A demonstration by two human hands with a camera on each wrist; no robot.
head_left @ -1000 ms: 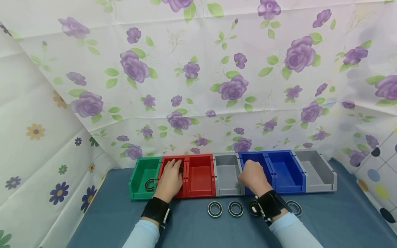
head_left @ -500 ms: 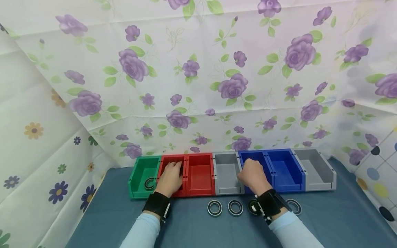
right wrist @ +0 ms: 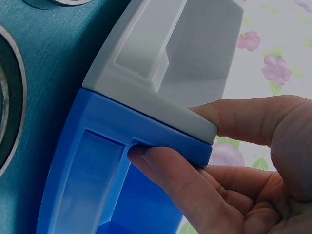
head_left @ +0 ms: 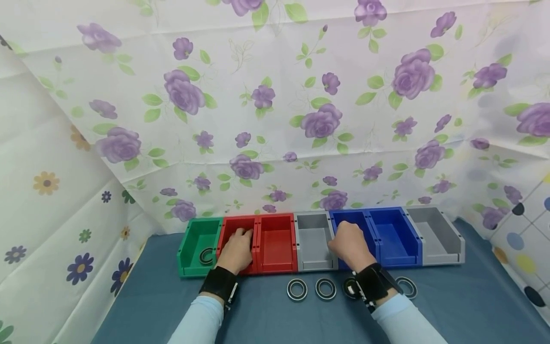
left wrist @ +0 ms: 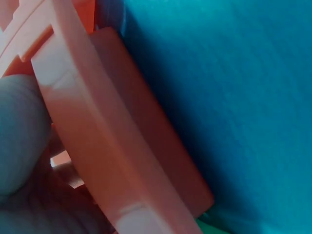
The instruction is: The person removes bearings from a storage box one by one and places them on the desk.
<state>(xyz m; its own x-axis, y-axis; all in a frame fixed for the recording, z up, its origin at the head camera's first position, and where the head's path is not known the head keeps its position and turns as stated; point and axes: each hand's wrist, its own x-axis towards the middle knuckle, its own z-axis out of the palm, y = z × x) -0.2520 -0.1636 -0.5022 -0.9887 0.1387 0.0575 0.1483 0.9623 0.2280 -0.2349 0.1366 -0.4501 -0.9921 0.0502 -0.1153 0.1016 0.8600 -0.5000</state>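
Note:
My left hand reaches down into the left red bin, its fingertips hidden inside. In the left wrist view, its thumb lies beside the bin's front wall; I cannot tell whether the fingers hold anything. With thumb and fingers, my right hand pinches the adjoining side walls of a grey bin and a blue bin. A ball bearing lies in the green bin, just left of the left hand.
Another red bin, a second blue bin and an end grey bin complete the row. Several bearings, such as this bearing, lie on the blue cloth in front. A flowered sheet hangs behind.
The left hand's fingers have sunk slightly deeper into the left red bin; the dark ring seen beside them earlier is out of sight. The right hand keeps its grip in place.

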